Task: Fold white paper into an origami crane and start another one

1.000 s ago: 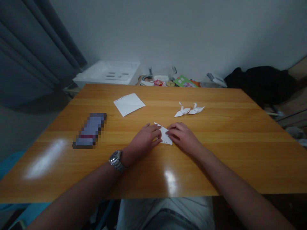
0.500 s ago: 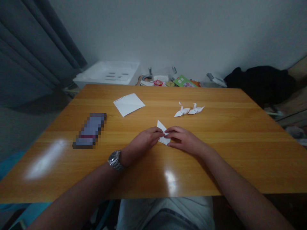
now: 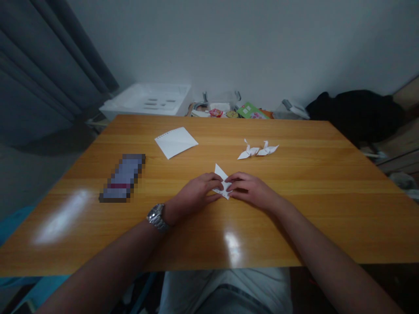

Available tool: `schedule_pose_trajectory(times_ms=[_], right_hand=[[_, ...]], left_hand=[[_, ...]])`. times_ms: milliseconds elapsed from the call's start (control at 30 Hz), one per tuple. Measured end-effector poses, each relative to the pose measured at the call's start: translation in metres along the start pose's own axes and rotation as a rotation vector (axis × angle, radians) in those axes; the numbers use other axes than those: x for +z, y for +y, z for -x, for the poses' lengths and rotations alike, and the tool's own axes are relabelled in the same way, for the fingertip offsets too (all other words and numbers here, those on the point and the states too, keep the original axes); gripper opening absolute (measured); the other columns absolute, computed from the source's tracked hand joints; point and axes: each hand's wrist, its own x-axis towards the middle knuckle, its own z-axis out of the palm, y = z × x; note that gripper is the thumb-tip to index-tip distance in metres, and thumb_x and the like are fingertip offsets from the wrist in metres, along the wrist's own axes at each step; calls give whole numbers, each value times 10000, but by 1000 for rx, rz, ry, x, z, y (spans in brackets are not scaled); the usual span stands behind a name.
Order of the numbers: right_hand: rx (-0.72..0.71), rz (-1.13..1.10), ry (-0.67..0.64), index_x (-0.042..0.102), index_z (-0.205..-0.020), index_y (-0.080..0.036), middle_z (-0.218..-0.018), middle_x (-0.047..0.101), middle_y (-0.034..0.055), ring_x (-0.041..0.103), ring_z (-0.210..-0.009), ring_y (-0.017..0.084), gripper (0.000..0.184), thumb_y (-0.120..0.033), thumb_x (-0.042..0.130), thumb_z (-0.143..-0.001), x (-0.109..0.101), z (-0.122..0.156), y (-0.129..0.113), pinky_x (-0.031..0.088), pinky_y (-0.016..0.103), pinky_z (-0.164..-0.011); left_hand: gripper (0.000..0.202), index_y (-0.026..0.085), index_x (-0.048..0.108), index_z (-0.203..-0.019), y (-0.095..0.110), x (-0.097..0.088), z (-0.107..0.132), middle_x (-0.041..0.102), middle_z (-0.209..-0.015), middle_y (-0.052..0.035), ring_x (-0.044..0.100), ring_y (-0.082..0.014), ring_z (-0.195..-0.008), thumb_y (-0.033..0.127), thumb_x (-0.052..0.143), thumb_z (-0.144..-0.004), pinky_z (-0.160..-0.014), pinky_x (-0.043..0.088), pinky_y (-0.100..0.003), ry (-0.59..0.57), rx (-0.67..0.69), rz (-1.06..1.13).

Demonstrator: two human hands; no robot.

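A small folded white paper (image 3: pixel 225 185) lies on the wooden table between my two hands, its pointed tip facing away from me and a perforated edge nearer me. My left hand (image 3: pixel 200 192), with a metal watch on the wrist, grips the paper's left side with bent fingers, thumb low. From the right, my right hand (image 3: pixel 254 190) has its fingertips and thumb on the opposite edge. Part of the paper is hidden under the fingers. Beyond my right hand stand two folded paper birds, one on the left (image 3: pixel 249 152) and one on the right (image 3: pixel 268 150).
A flat white sheet (image 3: pixel 176 143) with a perforated edge lies back left on the table (image 3: pixel 327 174). Nearer left is a pixelated, phone-like object (image 3: pixel 123 178). Behind the table are a white basin-like tray (image 3: pixel 119 103), a green package (image 3: pixel 250 110) and a dark bundle (image 3: pixel 356 113).
My left fingers have drawn back slightly left and the thumb has come down to the paper's near edge. More of the paper's middle shows. My right hand has barely moved.
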Motion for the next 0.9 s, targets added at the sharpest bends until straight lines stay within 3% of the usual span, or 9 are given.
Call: schedule_pose_trajectory(times_ms=[333,900], right_hand=[[-8,-7,-46,740,-1059,-234,-1237,638,92,616,-1168,217,162,-199,707,-904,-3,2,-2,506,397,-1014],[35,-10,-50,688,-924,-200,-1174,623,87,595,-1128,199,99,-192,604,-975,-2,-1,-2,478,367,-998]], left_hand=[[108,233,679,-1037,0,1,-1,632,-1223,-44,620,-209,-1108,290,607,-980,-969,503,-341,-15,-14,-34],[136,208,675,-1059,1,1,-1,632,-1207,-66,606,-216,-1113,298,622,-971,-988,484,-348,-4,-6,6]])
